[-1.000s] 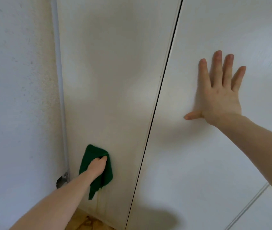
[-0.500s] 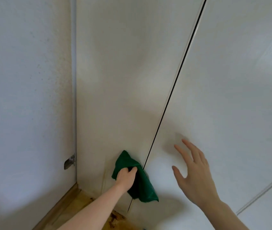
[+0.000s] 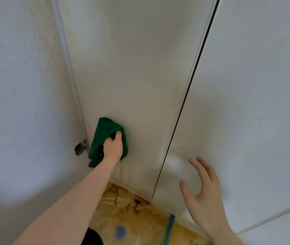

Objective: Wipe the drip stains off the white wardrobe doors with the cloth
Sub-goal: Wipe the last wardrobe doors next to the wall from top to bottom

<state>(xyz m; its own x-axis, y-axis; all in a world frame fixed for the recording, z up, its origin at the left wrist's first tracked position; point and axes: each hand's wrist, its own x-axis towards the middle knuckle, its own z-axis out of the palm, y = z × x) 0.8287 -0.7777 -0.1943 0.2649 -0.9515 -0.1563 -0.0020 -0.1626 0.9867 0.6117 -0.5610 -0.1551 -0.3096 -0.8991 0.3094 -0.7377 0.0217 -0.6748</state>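
Shifted left off the door gap onto the left wardrobe door (image 3: 123, 76): dark green cloth (image 3: 103, 138), crumpled, gripped by left hand (image 3: 113, 149); faint yellowish drips (image 3: 122, 171) below; right hand (image 3: 202, 193) spread, holding nothing.

forearms (image 3: 80, 197) bare | no sleeves visible | hands (image 3: 113, 149) ungloved, seemingly

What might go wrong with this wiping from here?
The cloth, bunched in the left hand, sits above the faint yellowish drip streaks low on the left door; short strokes may miss them. The right hand is open and seems off the right door, so a hard push may wobble the person.
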